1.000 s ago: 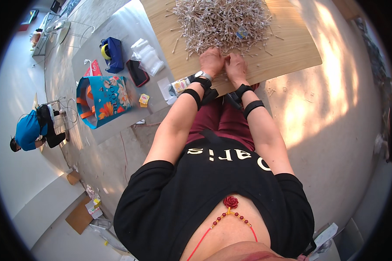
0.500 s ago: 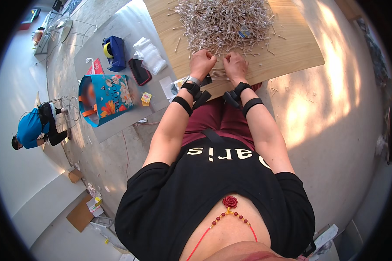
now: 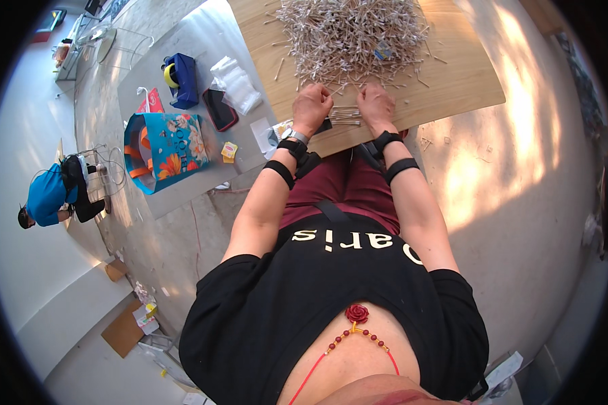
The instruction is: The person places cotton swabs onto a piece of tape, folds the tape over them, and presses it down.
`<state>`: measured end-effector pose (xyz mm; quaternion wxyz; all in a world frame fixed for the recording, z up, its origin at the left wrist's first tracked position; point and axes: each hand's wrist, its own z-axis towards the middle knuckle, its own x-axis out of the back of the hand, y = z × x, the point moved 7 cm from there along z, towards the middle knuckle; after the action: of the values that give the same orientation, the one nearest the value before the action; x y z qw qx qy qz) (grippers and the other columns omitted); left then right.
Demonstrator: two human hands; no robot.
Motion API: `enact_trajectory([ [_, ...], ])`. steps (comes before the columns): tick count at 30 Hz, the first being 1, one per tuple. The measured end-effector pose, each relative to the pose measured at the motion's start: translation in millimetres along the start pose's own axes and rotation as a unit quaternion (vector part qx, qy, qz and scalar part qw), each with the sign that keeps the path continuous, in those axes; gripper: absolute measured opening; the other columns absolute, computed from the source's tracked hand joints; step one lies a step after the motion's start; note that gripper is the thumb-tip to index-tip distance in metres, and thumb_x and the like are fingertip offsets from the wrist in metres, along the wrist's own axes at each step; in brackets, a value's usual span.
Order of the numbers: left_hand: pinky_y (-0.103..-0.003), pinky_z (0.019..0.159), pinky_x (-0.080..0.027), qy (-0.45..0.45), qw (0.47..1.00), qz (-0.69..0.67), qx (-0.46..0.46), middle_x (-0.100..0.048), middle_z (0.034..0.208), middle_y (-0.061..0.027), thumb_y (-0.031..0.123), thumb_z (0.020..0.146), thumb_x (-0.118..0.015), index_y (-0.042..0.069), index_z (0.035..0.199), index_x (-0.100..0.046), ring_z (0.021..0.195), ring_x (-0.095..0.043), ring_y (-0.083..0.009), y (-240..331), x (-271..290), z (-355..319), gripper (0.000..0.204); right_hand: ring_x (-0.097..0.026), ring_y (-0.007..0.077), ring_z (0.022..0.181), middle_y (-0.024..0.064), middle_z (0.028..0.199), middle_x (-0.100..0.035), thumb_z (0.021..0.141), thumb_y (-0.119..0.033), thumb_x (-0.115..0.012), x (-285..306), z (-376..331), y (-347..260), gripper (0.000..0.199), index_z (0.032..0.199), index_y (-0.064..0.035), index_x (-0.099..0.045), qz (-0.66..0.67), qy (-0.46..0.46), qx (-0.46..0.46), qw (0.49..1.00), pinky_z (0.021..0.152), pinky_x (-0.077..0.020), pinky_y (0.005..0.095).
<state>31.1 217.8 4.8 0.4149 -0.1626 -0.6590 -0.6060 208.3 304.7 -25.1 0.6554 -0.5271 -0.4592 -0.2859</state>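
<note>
A big loose heap of cotton swabs [image 3: 351,40] covers the far part of the wooden board. At the heap's near edge, my left hand [image 3: 312,108] has its fingers curled and pinched together. My right hand [image 3: 375,106] is likewise closed, a short way to the right. What either set of fingertips holds is too small to make out. Between my wrists, a small row of swabs [image 3: 345,115] lies lined up side by side on the board. A dark flat object [image 3: 325,126] shows in part next to my left wrist.
Left of the wooden board [image 3: 452,88], a grey table holds a blue tape dispenser [image 3: 180,81], clear plastic bags [image 3: 236,86], a phone [image 3: 219,110], a small yellow box [image 3: 229,151] and a floral bag [image 3: 182,145]. A person in blue [image 3: 51,192] is seated far left.
My hands have drawn apart and slightly nearer to me, the right one shifting rightward. More of the lined-up row of swabs shows between them.
</note>
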Motion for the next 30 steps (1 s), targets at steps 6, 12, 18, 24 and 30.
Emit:
enact_trajectory([
  [6,-0.045,0.077,-0.056,-0.029,0.991,0.070,-0.109,-0.071,0.093,-0.0109,0.018,0.088,-0.069,0.010,0.090,-0.071,0.087,-0.070,-0.0337,15.9,-19.0,3.0,0.009,-0.068,0.0317,0.097,0.0092,0.098,-0.071,0.090,-0.023,-0.071,29.2,-9.2,6.1,0.012,0.092,-0.0114,-0.071,0.023,0.046,0.097,0.994,0.085,-0.0496,0.0485],
  [12,-0.044,0.075,-0.055,-0.108,0.981,0.046,-0.152,-0.069,0.093,-0.0108,0.018,0.089,-0.070,0.009,0.092,-0.071,0.086,-0.070,-0.0316,24.9,-30.7,-5.1,0.009,-0.066,0.0301,0.101,0.0077,0.099,-0.068,0.089,-0.019,-0.073,31.8,-7.3,-10.5,0.012,0.097,-0.0110,-0.069,0.004,0.028,0.206,0.978,0.088,-0.0478,0.0463],
  [18,-0.042,0.074,-0.055,-0.012,0.999,0.010,-0.045,-0.068,0.091,-0.0097,0.017,0.090,-0.070,0.010,0.095,-0.073,0.083,-0.070,-0.0310,-0.9,-2.0,-3.6,0.009,-0.065,0.0295,0.103,0.0075,0.101,-0.068,0.090,-0.021,-0.073,17.9,-10.2,-19.4,0.011,0.098,-0.0137,-0.070,-0.018,-0.028,0.269,0.963,0.090,-0.0480,0.0464],
  [24,-0.042,0.077,-0.055,0.054,0.991,0.076,-0.092,-0.067,0.097,-0.0091,0.013,0.090,-0.067,0.011,0.097,-0.072,0.092,-0.069,-0.0300,5.5,8.8,9.5,0.009,-0.065,0.0304,0.109,0.0082,0.105,-0.069,0.092,-0.019,-0.069,30.5,8.0,1.5,0.013,0.104,-0.0134,-0.072,-0.006,0.041,0.125,0.991,0.091,-0.0488,0.0472],
  [30,-0.041,0.082,-0.055,0.013,0.952,0.183,-0.244,-0.064,0.098,-0.0086,0.010,0.088,-0.067,0.009,0.093,-0.070,0.095,-0.067,-0.0290,17.6,-15.2,21.0,0.006,-0.064,0.0314,0.110,0.0103,0.111,-0.068,0.094,-0.017,-0.061,24.9,17.3,3.7,0.015,0.103,-0.0119,-0.071,-0.073,0.041,0.127,0.988,0.093,-0.0494,0.0481],
])
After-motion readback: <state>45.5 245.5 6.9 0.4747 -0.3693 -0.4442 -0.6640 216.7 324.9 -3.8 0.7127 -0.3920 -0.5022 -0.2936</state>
